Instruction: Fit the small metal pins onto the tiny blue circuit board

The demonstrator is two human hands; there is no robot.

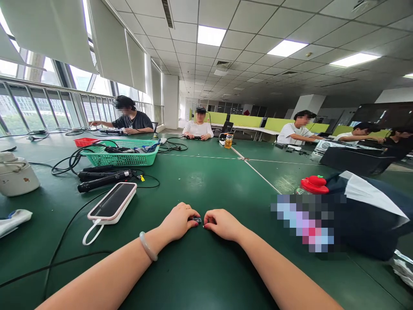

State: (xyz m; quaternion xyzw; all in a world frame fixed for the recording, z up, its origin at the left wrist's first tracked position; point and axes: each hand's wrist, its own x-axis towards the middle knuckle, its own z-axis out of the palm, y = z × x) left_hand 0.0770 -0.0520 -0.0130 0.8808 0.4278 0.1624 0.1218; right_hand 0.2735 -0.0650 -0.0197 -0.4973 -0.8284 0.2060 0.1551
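1. Holding appears to be the step in hand: the left hand has a small dark part pinched between thumb and fingertips, close above the desk or resting on it; which of the two, I cannot tell.

2. Facing it, the right hand is curled, thumb and forefinger drawn close together. Whether it grips something tiny or nothing at all cannot be made out.

3. The small dark part sits at the middle of the near side of the desk, in the narrow gap between the two hands. Its far end points toward the right fingertips, which stand just beside it without seeming to touch it. Most of it is hidden by the left fingers, so its full shape does not show.

4. As a judgement, this looks like close two-handed work, and the next move calls for a steady left pinch and small, careful fingertip motion on the right.

5. Room around the hands seems ample: the phone lies to the left, the green basket stands beyond it, and the dark bag is well apart on the right.
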